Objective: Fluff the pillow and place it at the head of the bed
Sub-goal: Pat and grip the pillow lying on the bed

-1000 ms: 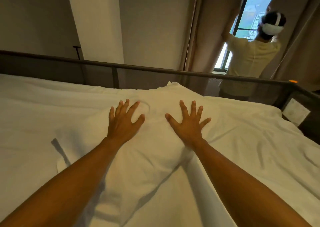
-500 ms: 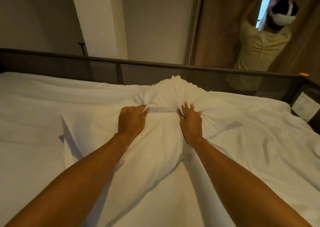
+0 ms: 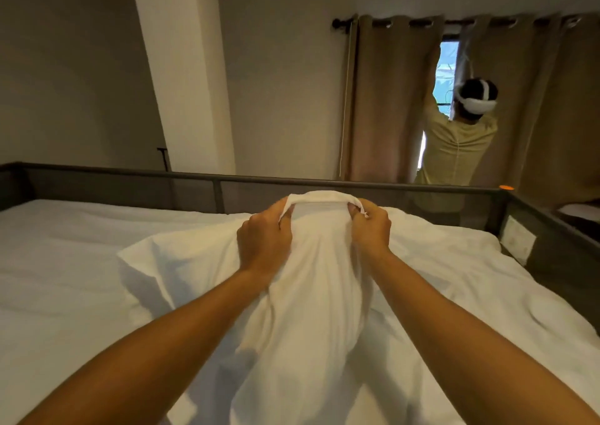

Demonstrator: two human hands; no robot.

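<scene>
A white pillow [image 3: 311, 282] lies in the middle of the white bed [image 3: 65, 278], its far edge pulled up off the sheet. My left hand [image 3: 264, 239] grips that raised edge on the left side. My right hand [image 3: 370, 230] grips the same edge on the right, a hand's width away. The fabric between my fists is stretched into a taut fold. The pillow's left corner [image 3: 143, 256] still rests flat on the bed. The near part of the pillow hangs between my forearms.
A dark grey bed rail [image 3: 227, 178] runs across the far side and turns down the right side [image 3: 552, 230]. Behind it another person [image 3: 457, 142] stands at brown curtains [image 3: 389, 100] by a window. A white pillar [image 3: 181, 67] rises at left.
My hands went from lying flat and open on the pillow to clenching its far edge, then lifted that edge up. The person at the window drew the curtains nearly together.
</scene>
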